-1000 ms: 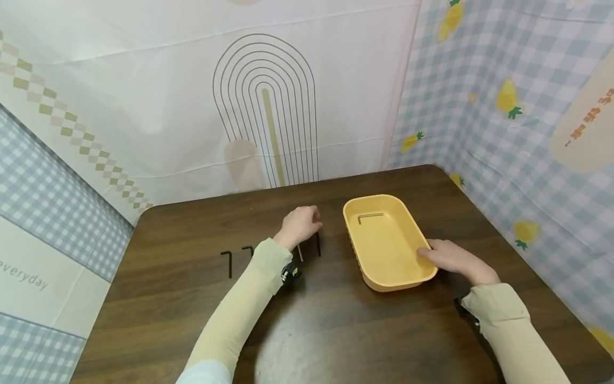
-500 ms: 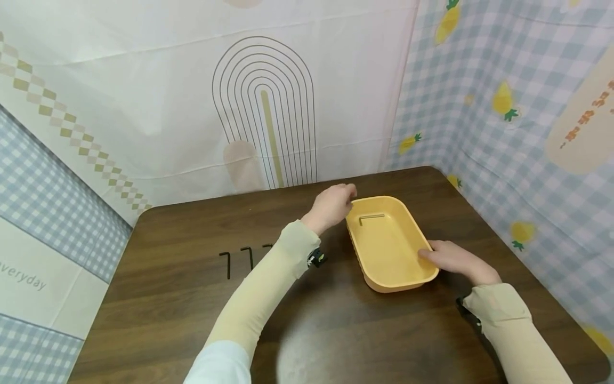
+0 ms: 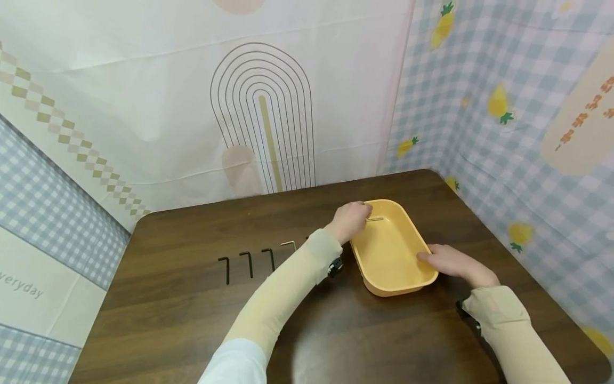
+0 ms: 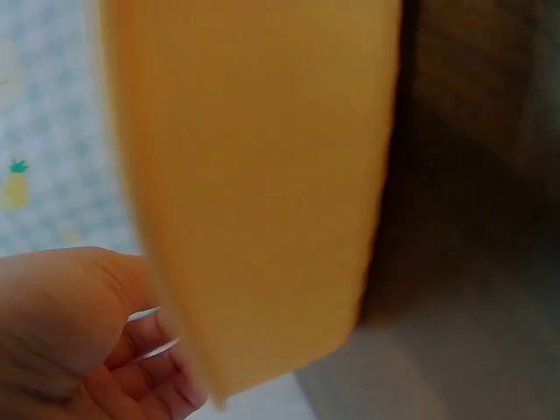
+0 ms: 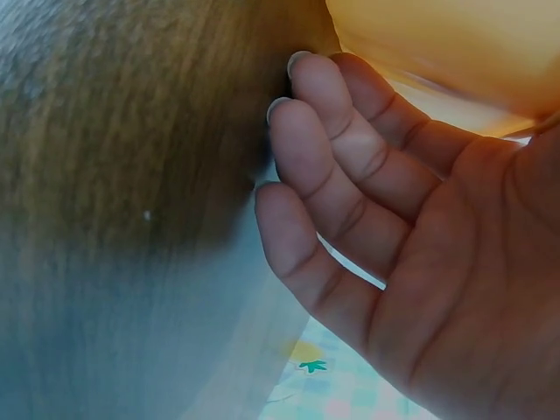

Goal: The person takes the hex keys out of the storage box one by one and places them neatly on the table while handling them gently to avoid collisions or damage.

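Note:
My left hand (image 3: 352,218) reaches over the far-left rim of a yellow plastic tray (image 3: 366,280). In the left wrist view its fingers (image 4: 144,381) curl behind the tray's rim, and their tips are hidden, so I cannot tell whether they hold anything. Inside the tray, part of a hex key (image 3: 376,219) shows beside that hand. My right hand (image 3: 453,261) grips the tray's near-right side, thumb over the rim. Its other fingers (image 5: 302,157) stay outside, under the edge. Left of the tray lie several black hex keys (image 3: 227,271) and a silver one (image 3: 289,243).
The hex keys form a row on the dark wooden table (image 3: 168,298), partly covered by my left sleeve (image 3: 288,285). Behind the table hangs a white printed cloth (image 3: 168,106). A checked cloth (image 3: 479,176) borders the right side.
My left hand has moved right, from beside the row of hex keys to the tray's far-left rim. It now covers part of the hex key inside. My right hand stays on the tray.

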The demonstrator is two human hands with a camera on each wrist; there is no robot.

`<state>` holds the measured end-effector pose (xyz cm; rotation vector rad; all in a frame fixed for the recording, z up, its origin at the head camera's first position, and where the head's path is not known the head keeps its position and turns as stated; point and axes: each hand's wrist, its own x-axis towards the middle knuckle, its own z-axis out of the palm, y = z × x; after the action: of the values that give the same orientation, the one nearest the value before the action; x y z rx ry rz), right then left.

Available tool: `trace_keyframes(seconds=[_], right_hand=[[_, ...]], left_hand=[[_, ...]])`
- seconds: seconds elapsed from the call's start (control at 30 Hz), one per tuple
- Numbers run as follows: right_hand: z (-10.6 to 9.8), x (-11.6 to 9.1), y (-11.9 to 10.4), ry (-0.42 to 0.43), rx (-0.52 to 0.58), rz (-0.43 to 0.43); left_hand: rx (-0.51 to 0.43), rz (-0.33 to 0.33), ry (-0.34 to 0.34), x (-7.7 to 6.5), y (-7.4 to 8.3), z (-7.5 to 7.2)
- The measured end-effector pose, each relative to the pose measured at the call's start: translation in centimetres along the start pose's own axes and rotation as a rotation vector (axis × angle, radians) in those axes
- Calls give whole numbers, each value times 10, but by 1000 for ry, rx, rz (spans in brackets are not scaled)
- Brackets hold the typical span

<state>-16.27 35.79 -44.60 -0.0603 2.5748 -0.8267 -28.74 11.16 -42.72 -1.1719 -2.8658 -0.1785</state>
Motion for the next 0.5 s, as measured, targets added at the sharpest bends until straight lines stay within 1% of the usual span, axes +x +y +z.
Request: trace_keyframes(seconds=[0.07, 0.13, 0.27, 0.33, 0.5], right_hand=[[0, -1, 0, 2, 6, 1], [0, -2, 0, 6, 10, -8], [1, -3, 0, 7, 29, -17], [2, -4, 0, 1, 38, -26], [2, -5, 1, -1, 49, -13]], left_hand=[[19, -28, -8, 1, 3, 7], [50, -48, -33, 2, 6, 13], [134, -55, -90, 3, 12, 22], [161, -61, -107, 3, 14, 25], [207, -63, -119, 4, 17, 27]])
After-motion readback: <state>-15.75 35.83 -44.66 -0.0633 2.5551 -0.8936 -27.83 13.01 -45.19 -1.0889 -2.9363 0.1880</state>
